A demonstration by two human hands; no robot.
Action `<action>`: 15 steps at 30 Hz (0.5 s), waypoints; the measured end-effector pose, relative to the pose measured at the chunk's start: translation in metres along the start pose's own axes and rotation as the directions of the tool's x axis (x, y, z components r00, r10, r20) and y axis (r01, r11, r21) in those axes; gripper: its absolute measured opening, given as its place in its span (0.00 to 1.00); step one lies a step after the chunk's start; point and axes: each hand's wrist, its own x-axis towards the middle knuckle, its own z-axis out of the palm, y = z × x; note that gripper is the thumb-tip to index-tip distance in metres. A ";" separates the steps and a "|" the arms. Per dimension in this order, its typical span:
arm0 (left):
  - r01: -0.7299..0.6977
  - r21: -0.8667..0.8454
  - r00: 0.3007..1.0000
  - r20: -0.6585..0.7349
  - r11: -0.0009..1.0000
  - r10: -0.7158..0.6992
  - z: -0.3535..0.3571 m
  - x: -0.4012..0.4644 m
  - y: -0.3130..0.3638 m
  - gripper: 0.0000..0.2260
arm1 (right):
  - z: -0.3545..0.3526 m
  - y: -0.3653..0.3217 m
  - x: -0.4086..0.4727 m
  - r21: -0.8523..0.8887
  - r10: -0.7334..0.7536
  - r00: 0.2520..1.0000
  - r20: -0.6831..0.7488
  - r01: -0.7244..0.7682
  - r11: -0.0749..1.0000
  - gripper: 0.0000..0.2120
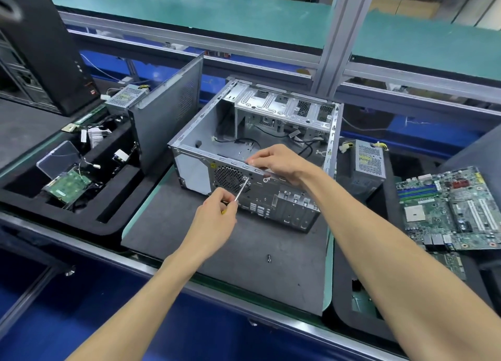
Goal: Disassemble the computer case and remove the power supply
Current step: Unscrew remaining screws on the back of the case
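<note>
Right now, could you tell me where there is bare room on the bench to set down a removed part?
The grey mat in front of the computer case is mostly bare, bordered by the bench's near edge; one loose screw lies there. The foam tray left of it is crowded with parts, and the motherboard fills the right side.

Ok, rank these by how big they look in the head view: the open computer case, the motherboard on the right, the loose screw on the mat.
1. Computer case, clearly largest.
2. Motherboard, smaller, though partly cut off at the right edge.
3. Screw, tiny by comparison.
</note>
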 end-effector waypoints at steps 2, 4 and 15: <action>-0.008 0.004 1.000 -0.009 1.000 0.008 0.001 0.001 0.002 0.07 | 0.001 0.002 0.001 -0.003 -0.030 0.999 -0.013 0.030 1.000 0.07; -0.022 0.031 1.000 -0.013 0.999 0.023 0.003 0.002 0.005 0.07 | 0.001 0.003 0.000 -0.005 -0.058 0.998 -0.019 0.058 0.998 0.06; -0.074 0.443 0.963 -0.203 0.894 0.180 0.004 -0.003 0.011 0.09 | 0.000 0.008 0.002 0.037 -0.092 0.996 -0.010 0.092 0.995 0.06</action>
